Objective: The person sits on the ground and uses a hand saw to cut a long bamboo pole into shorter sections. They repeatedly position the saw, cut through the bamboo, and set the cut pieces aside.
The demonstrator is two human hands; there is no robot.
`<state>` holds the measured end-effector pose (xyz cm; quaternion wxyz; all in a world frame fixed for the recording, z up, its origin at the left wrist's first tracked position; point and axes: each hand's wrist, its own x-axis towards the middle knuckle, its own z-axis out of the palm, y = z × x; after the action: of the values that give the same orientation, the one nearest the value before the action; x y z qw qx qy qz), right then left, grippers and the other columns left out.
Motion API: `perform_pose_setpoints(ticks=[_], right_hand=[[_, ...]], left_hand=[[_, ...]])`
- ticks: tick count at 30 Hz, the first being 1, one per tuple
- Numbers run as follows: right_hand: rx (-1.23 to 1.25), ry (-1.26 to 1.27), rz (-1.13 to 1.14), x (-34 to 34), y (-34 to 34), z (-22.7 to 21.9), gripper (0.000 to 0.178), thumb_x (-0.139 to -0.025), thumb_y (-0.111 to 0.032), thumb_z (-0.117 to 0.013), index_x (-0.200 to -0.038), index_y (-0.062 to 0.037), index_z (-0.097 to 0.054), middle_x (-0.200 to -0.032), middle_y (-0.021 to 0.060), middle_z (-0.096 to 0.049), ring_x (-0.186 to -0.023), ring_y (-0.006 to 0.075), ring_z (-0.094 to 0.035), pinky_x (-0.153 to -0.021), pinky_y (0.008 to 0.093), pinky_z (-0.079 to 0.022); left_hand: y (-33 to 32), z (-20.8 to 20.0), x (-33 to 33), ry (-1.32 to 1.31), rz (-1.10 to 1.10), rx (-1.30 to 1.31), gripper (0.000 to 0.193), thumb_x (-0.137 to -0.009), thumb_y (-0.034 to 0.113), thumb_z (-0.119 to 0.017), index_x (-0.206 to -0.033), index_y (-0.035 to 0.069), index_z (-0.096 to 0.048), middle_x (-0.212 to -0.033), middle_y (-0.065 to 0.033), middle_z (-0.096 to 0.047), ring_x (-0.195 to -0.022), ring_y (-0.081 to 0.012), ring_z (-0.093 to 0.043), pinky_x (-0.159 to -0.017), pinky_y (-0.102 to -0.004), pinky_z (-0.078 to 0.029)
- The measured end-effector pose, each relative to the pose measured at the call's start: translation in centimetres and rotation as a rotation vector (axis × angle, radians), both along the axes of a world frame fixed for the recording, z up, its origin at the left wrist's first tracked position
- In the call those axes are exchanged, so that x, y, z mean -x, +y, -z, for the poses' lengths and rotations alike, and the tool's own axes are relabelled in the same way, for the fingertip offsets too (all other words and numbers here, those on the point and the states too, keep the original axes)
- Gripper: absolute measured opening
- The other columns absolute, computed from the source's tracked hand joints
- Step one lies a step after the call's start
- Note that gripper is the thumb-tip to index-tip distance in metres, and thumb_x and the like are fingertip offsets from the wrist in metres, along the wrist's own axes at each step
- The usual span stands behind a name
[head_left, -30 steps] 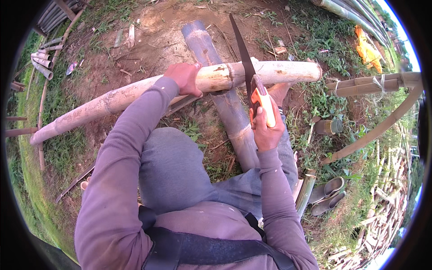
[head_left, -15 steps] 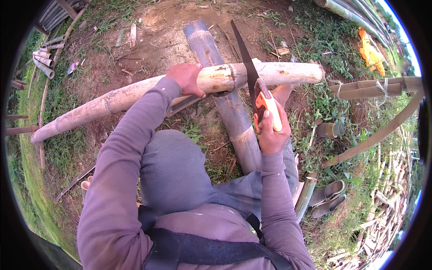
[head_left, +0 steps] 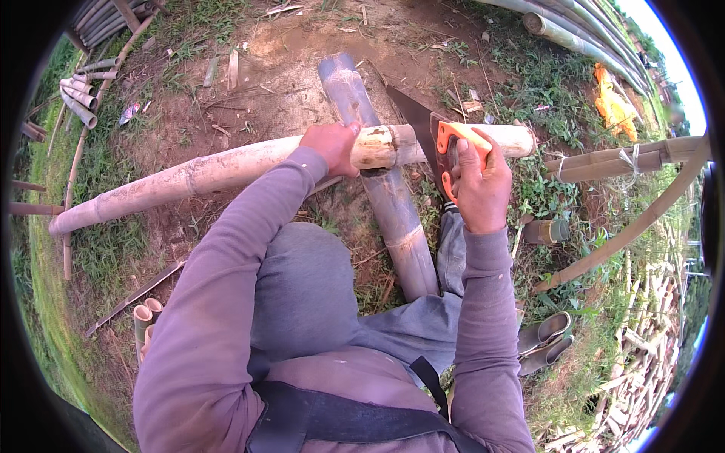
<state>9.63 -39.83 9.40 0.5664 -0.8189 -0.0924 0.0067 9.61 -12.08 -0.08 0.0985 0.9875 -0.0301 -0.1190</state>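
A long pale bamboo pole (head_left: 226, 164) lies crosswise before me, resting over a thicker grey-brown bamboo log (head_left: 402, 230). My left hand (head_left: 331, 149) is closed around the pole, just left of a node with a scraped, cream-coloured patch. My right hand (head_left: 482, 189) grips the orange handle of a hand saw (head_left: 414, 113). The dark blade slants up and left across the pole, right of the node; whether its teeth touch the bamboo I cannot tell. The pole's right end extends past the saw.
A long blade (head_left: 136, 297) lies on the ground at left, near short bamboo tubes (head_left: 143, 321). Shoes (head_left: 545, 343) sit at right beside a bamboo scrap pile (head_left: 646, 362). Tied bamboo rails (head_left: 604, 162) stand at right, with yellow cloth (head_left: 615, 106) beyond.
My right hand has moved up and right, and the saw has tilted so its blade shows broader. My left hand appears further right. The pole seems to have rolled, showing a paler patch.
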Motion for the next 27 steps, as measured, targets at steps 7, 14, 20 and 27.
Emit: perform_pose_setpoints(ticks=[7,14,20,27], right_hand=[[-0.005,0.058,0.117,14.6,-8.8,-1.4,0.054,-0.110,-0.028,-0.067,-0.149,0.0063,-0.053,-0.126,0.0154,-0.071,-0.107,0.0188,-0.071,-0.088,0.0326,-0.060],[0.011,-0.029,0.086,3.1,-2.0,2.2,0.041,-0.109,-0.019,-0.068,-0.140,0.0074,-0.059,-0.112,0.0131,-0.076,-0.100,0.0161,-0.071,-0.087,0.0326,-0.058],[0.010,0.056,0.074,5.6,-1.7,0.7,0.034,-0.109,-0.015,-0.068,-0.134,0.0057,-0.061,-0.094,0.0044,-0.071,-0.079,0.0078,-0.064,-0.069,0.0261,-0.053],[-0.027,0.018,0.155,16.4,-10.9,0.0,0.036,-0.108,-0.027,-0.070,-0.122,0.0048,-0.061,-0.082,0.0046,-0.066,-0.064,0.0061,-0.058,-0.060,0.0224,-0.047]], left_hand=[[0.6,-0.5,0.4,0.052,-0.025,0.015,0.091,-0.070,0.051,-0.093,-0.141,0.007,-0.058,-0.118,-0.0194,-0.075,-0.110,-0.0382,-0.075,-0.093,-0.0483,-0.061],[0.4,1.2,0.2,-0.070,0.005,0.059,0.087,-0.070,0.050,-0.092,-0.139,0.008,-0.061,-0.116,-0.0198,-0.076,-0.109,-0.0370,-0.076,-0.092,-0.0478,-0.061],[1.4,-0.6,-0.3,0.091,-0.015,0.051,0.092,-0.068,0.053,-0.092,-0.142,0.007,-0.060,-0.114,-0.0216,-0.076,-0.107,-0.0399,-0.075,-0.091,-0.0504,-0.061],[0.7,0.1,-0.2,0.038,0.001,0.060,0.088,-0.068,0.051,-0.092,-0.138,0.007,-0.062,-0.111,-0.0211,-0.077,-0.107,-0.0394,-0.075,-0.091,-0.0499,-0.061]])
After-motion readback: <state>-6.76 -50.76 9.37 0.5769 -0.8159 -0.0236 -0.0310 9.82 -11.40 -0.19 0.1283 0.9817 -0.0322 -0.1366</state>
